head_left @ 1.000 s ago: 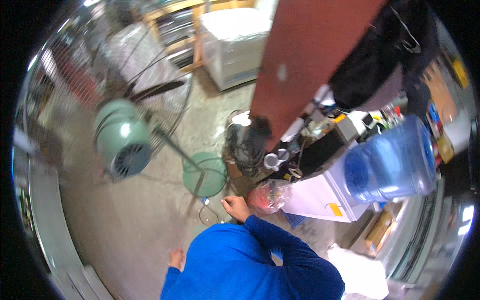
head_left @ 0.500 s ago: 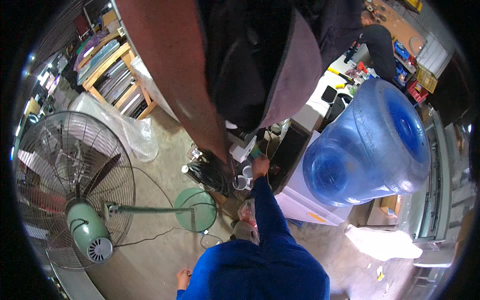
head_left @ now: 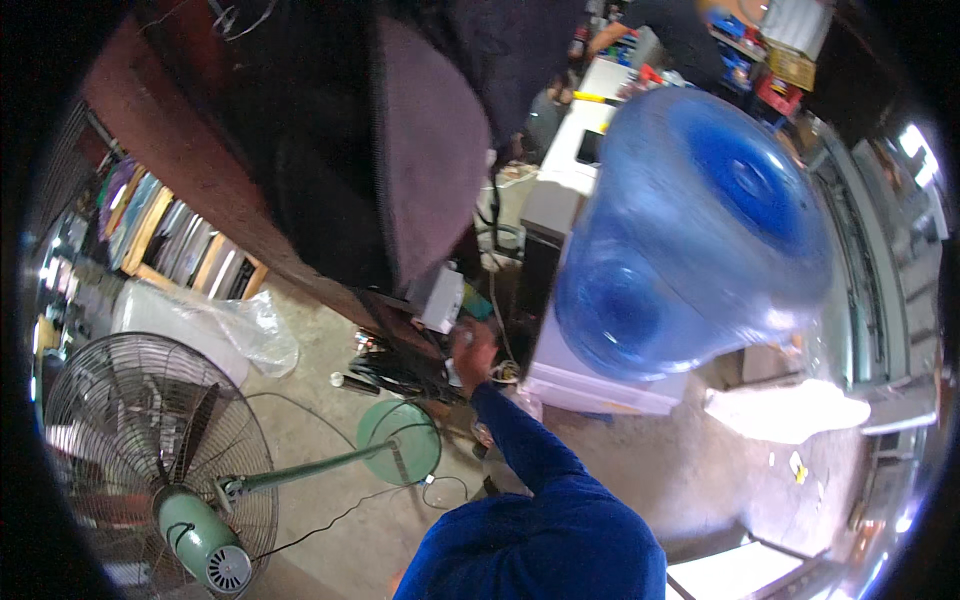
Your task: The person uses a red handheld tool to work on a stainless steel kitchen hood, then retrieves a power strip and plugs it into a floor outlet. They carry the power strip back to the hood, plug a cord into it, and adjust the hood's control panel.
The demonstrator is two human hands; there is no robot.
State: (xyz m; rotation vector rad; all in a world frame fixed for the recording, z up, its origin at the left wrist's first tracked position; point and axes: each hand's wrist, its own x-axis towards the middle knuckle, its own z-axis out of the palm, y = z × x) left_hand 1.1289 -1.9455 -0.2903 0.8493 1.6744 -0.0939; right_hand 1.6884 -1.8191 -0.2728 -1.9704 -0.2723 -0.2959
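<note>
Right hand: fingers look partly bent and pointed away from the body; blur and the angle hide the palm, so I cannot tell whether it has hold of anything.
Green item: just past the fingers; whether they touch it cannot be made out.
White box: near the fingers, ahead and slightly left, tilted in view, close to the foot of the hanging cloth.
Right arm: blue-sleeved, stretched forward and a little left, only slightly bent, probably because the spot lies at the far end of its reach.
Left hand: a sliver of skin beside the torso; its state cannot be told. It seems to hang out of the way.
Hanging cloth: dark with a mauve panel, against the red-brown column, presumably hung to stay off the floor.
Blue bottle: base up on the white cabinet, likely so its contents can feed downward.
Fan: left of the person, its pole running to a round green base, broad presumably for steadiness.
Desk: white-topped, beyond the bottle's left side.
</note>
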